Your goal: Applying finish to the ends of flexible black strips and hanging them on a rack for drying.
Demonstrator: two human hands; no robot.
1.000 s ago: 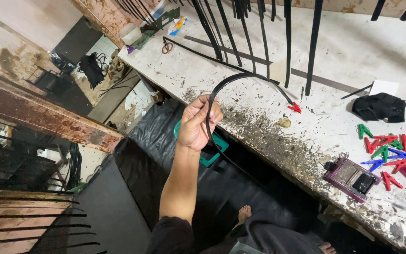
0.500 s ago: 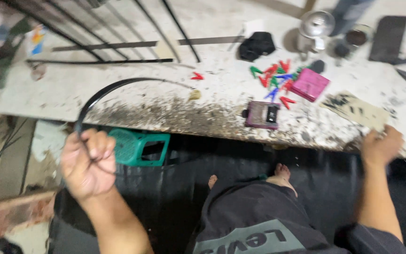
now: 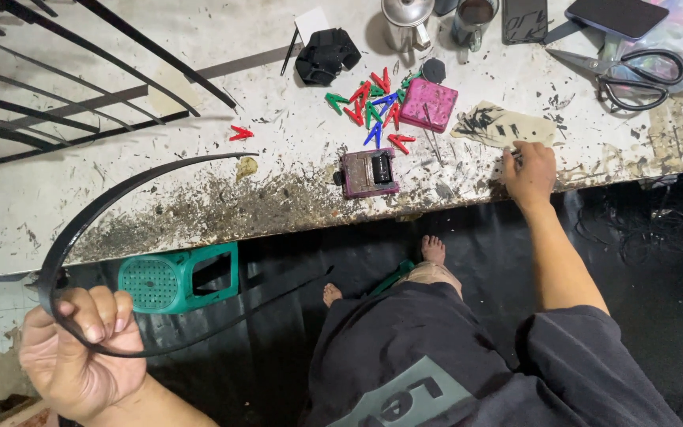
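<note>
The left hand (image 3: pixel 81 348) is gripping a long black strip (image 3: pixel 104 205) in a closed fist, low and to the left, off the edge of the table (image 3: pixel 57 205). The fingers (image 3: pixel 100 312) are wrapping around the bend of the strip, so it is leaving the fist in two directions. One end is curving up from the fingers and then to the right, over the table, and is ending near a red clip (image 3: pixel 240 133). The other end is running to the right from the fingers, below the table edge, in front of a green stool (image 3: pixel 175 278). So the long axis is lying mostly left to right, to the right of the fist.

The right hand (image 3: pixel 530 170) is well apart from the strip. It is resting on the table edge, just beside a stained paper piece (image 3: pixel 503 126); whether its fingers are pinching anything I cannot tell. The left forearm is coming up from below, wrist bent back.
</note>
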